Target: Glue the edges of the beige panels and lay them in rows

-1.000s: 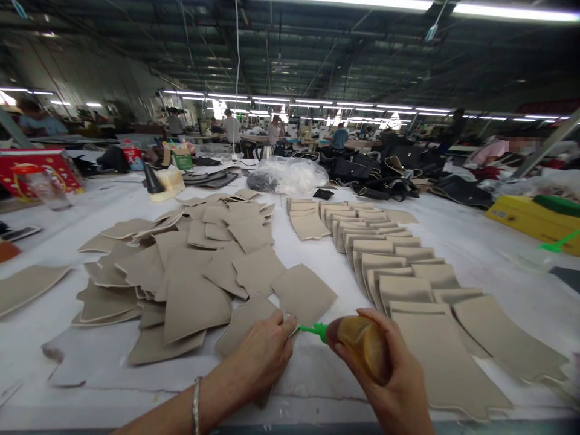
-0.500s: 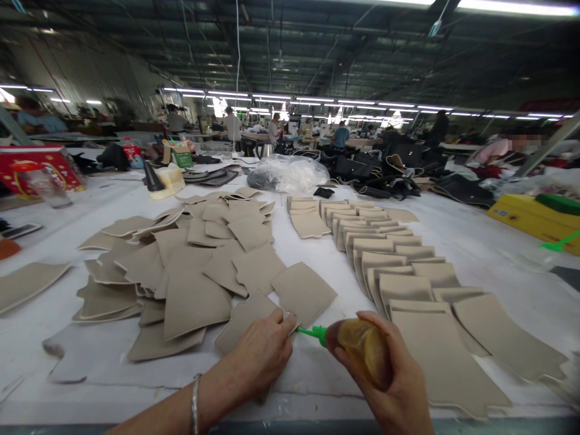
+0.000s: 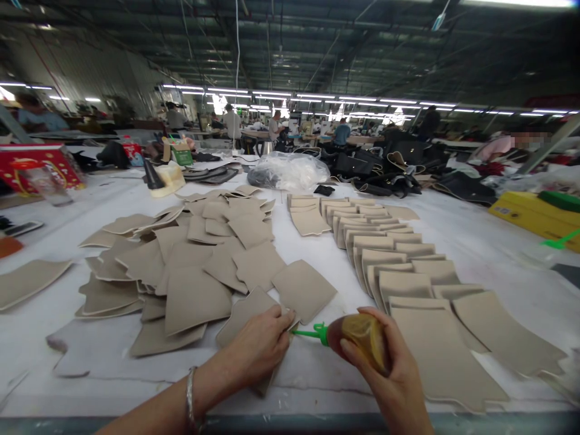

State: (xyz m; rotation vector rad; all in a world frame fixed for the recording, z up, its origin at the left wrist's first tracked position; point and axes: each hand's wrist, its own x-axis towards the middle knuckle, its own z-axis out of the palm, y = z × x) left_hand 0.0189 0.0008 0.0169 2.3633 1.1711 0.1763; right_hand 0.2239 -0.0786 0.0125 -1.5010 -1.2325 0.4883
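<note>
My right hand (image 3: 389, 374) is wrapped round a squeeze bottle (image 3: 362, 341) of amber liquid, tilted on its side. Its thin green nozzle (image 3: 312, 332) points left, and the tip meets the edge beside my left fingertips. Closed on a beige leather-like piece (image 3: 249, 311), my left hand (image 3: 265, 341) covers much of it. Another beige piece (image 3: 306, 290) lies just beyond those fingers. A loose heap of similar beige pieces (image 3: 197, 290) spreads to the left. On the right, overlapping rows of pieces (image 3: 405, 290) run away from me.
At the back lie a clear plastic bag (image 3: 290, 172) and black leather goods (image 3: 362, 166). A black cone (image 3: 153, 175) stands back left, near a red box (image 3: 40, 169). A yellow box (image 3: 525, 211) sits at the right. Other people work in the distance.
The nozzle tip has shifted slightly left and down along the edge of the held piece. My left hand has moved slightly left, still on that piece.
</note>
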